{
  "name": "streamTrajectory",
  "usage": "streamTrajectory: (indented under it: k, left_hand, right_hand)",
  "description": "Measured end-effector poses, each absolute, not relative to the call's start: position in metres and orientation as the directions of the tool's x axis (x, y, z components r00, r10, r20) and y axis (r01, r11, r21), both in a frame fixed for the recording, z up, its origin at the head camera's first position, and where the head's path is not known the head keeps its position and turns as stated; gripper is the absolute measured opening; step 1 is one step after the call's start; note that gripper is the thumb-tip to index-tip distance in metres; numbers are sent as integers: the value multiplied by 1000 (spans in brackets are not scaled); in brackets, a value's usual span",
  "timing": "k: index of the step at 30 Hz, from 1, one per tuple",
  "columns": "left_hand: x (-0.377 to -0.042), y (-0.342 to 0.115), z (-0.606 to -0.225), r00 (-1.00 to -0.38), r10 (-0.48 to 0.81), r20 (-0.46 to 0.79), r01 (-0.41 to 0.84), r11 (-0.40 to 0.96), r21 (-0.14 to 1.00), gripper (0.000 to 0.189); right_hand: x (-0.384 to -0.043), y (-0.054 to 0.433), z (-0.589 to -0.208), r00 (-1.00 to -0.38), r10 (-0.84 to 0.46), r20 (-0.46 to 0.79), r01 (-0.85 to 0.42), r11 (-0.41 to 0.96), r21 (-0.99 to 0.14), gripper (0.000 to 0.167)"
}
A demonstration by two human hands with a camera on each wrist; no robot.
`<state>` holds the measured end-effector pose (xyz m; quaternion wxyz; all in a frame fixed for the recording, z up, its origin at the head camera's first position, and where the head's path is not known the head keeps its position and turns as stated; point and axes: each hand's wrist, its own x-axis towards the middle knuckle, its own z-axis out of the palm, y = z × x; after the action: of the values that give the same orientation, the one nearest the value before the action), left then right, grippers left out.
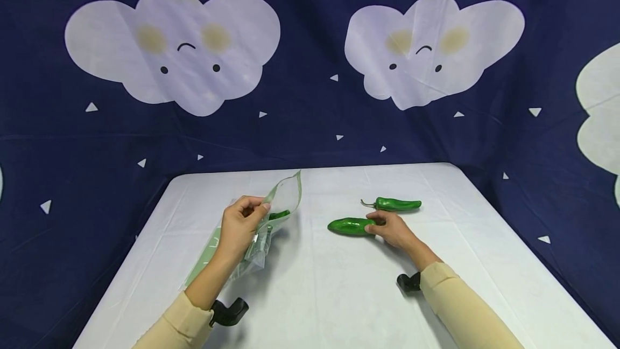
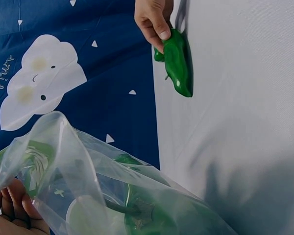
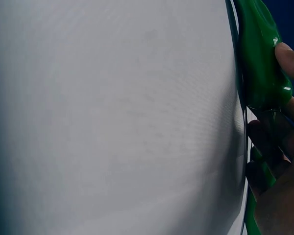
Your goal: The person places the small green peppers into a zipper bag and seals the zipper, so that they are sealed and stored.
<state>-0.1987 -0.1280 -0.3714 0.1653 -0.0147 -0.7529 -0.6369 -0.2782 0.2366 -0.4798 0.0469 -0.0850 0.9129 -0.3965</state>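
Note:
My left hand (image 1: 240,229) pinches the rim of a clear plastic bag (image 1: 289,193) with green print, its mouth standing open. Inside the bag, green peppers (image 2: 147,218) show through the plastic in the left wrist view. To the right, a large glossy green pepper (image 1: 350,226) lies on the white table, and my right hand (image 1: 393,229) grips it by its right end between thumb and fingers. Just behind that hand lies a slimmer green pepper (image 1: 398,205), its curved stem pointing left. In the right wrist view, the thumb presses the side of the gripped pepper (image 3: 262,58).
A white-covered table (image 1: 334,295) carries everything. Behind it hangs a dark blue cloth (image 1: 310,123) with clouds and small triangles. Black wrist mounts (image 1: 230,312) stick out below both sleeves.

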Motion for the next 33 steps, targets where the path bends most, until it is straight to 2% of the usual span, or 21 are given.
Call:
streamTrajectory:
  k: [19,24,33]
  left_hand:
    - [-199,-129,-370,-945,-186,270,236,187,954,13]
    - [-200,-130,-370,-945,-184,270,236,187,954,13]
    - [-200,-130,-370,-945,-183,271,237,187,953,13]
  right_hand:
    - [-273,240,-483,-968,-249,26,-187,649,-737,45]
    - [-270,240,-482,-967,-243,74,-220,658,-720,46]
    - [-274,242,-478,-985,-170,41,-145,668,-730,42]
